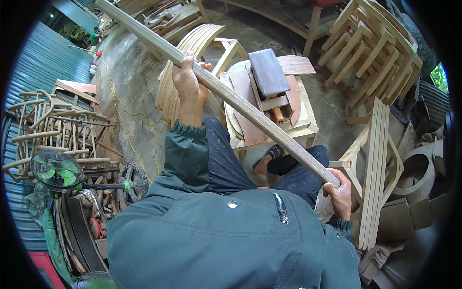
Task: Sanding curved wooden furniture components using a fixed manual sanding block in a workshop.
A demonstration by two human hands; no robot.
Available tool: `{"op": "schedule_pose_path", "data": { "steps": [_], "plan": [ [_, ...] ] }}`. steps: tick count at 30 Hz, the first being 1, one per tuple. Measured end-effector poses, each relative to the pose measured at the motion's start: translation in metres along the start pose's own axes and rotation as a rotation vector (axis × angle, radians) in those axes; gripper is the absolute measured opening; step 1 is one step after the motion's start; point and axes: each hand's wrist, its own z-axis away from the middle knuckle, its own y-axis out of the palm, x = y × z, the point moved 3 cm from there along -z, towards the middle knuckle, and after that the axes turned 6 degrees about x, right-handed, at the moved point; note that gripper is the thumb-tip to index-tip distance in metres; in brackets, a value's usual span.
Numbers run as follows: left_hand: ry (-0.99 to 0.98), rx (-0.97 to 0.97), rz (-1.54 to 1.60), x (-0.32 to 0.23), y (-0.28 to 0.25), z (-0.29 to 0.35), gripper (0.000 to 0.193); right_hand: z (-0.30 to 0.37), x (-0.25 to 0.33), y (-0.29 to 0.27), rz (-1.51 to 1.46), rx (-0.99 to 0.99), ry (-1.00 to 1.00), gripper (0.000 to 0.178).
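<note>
A long wooden pole [255, 115] slants across in front of me, from the far left down to the near right. My left hand [189, 86] is closed round its upper part, the thumb lying along the top. Its lower end sits in my right hand [340, 191], fingers wrapped round it. Beyond the pole, between my knees, stands a low wooden stand [310, 123] with flat boards on top. A grey rectangular block [269, 72] lies on the boards, and an orange handle [277, 114] pokes out beneath it.
Curved wooden pieces [168, 91] stand left of the stand. Stacked wooden frames [373, 53] rise at the far right, with upright slats [375, 168] nearer. A green-bladed fan [57, 170] and piled chair frames [57, 125] are at left. A yellow cord [115, 98] crosses the floor.
</note>
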Motion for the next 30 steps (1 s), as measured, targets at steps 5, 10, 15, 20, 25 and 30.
{"op": "schedule_pose_path", "data": {
  "steps": [5, 10, 15, 20, 25, 30],
  "plan": [
    [0.058, 0.077, 0.067, -0.003, 0.003, -0.003, 0.02, 0.0, -0.004, 0.005, 0.011, 0.035, 0.005, 0.077],
    [0.051, 0.056, 0.053, 0.001, 0.0, 0.004, 0.024, 0.003, -0.011, 0.004, 0.044, 0.072, 0.066, 0.064],
    [-0.01, 0.118, 0.174, -0.001, 0.013, 0.01, 0.047, 0.008, -0.018, -0.001, 0.023, 0.126, 0.042, 0.073],
    [-0.016, 0.116, 0.196, 0.0, 0.016, 0.007, 0.047, 0.011, -0.028, -0.003, -0.042, 0.216, 0.05, 0.088],
    [-0.066, 0.171, 0.224, 0.017, 0.027, 0.016, 0.054, 0.021, -0.038, -0.006, -0.034, 0.449, 0.246, 0.06],
    [-0.171, 0.198, 0.238, 0.048, 0.067, 0.042, 0.068, 0.046, -0.066, -0.004, -0.229, 0.639, 0.419, 0.089]
  ]
}}
